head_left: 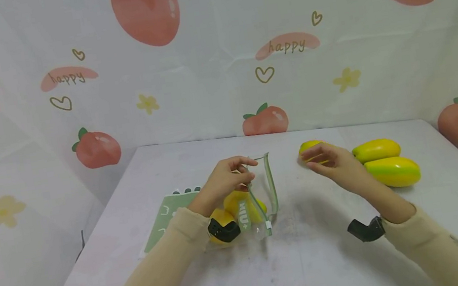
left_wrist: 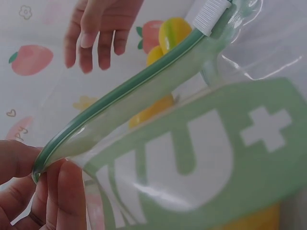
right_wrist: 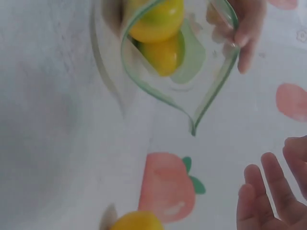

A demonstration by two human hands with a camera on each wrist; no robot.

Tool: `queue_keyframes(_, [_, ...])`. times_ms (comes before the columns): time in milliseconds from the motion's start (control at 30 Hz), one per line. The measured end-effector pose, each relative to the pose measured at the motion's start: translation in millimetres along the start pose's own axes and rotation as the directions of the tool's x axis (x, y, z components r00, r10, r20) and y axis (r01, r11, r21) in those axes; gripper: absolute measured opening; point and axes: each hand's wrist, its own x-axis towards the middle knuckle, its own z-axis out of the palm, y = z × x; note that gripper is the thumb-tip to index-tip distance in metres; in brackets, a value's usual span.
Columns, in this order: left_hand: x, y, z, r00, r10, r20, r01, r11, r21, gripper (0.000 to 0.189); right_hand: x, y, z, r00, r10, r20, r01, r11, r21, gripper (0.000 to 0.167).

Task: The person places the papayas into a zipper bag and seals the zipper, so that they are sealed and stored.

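Note:
My left hand (head_left: 227,179) pinches the rim of a clear zip bag (left_wrist: 187,158) between thumb and fingers. The bag's mouth gapes, with its green edge (right_wrist: 158,97) spread apart in the right wrist view. Inside lie several yellow fruits (right_wrist: 162,55) that look like papayas. A white slider (left_wrist: 211,17) sits at one end of the zip. My right hand (head_left: 337,166) hovers right of the bag, fingers loosely bent and holding nothing. Just beyond its fingertips, a yellow papaya (head_left: 309,145) lies partly hidden on the table.
Two more papayas, one behind (head_left: 377,149) and one in front (head_left: 393,172), lie to the right of my right hand. A green printed sheet (head_left: 158,221) lies left of the bag, partly under my left arm. A fruit-patterned cloth (head_left: 202,87) hangs behind the white table (head_left: 302,261).

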Motion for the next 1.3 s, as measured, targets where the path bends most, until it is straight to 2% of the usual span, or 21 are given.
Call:
queue_keyframes(167, [-0.1, -0.1, -0.1, 1.000, 0.002, 0.002, -0.002, 1.000, 0.001, 0.027, -2.1, 9, -12, 0.997, -0.002, -0.078, 0.003, 1.000, 0.012, 0.029])
queue_keyframes(300, [0.0, -0.3, 0.0, 1.000, 0.000, -0.001, 0.000, 1.000, 0.001, 0.027, -1.5, 18, -19, 0.988, -0.039, -0.151, 0.042, 0.999, 0.015, 0.030])
queue_keyframes(400, [0.3, -1.2, -0.2, 1.000, -0.005, -0.004, 0.005, 1.000, 0.003, 0.026, 0.2, 23, -22, 0.984, -0.052, -0.172, 0.058, 0.998, 0.031, 0.033])
queue_keyframes(700, [1.3, -3.2, 0.0, 1.000, -0.014, -0.009, 0.014, 1.000, 0.005, 0.027, 6.8, 38, -24, 0.990, 0.025, -0.136, -0.024, 1.000, 0.013, 0.044])
queue_keyframes(933, [1.9, -2.9, 0.4, 1.000, -0.015, -0.011, 0.016, 1.000, 0.006, 0.027, 14.5, 58, -24, 0.993, 0.035, -0.116, -0.037, 0.999, -0.022, 0.050])
queue_keyframes(1300, [2.1, -4.2, 0.2, 1.000, -0.020, -0.005, 0.020, 1.000, 0.003, 0.027, 26.6, 74, -28, 0.989, 0.134, -0.067, -0.137, 0.990, -0.043, 0.060])
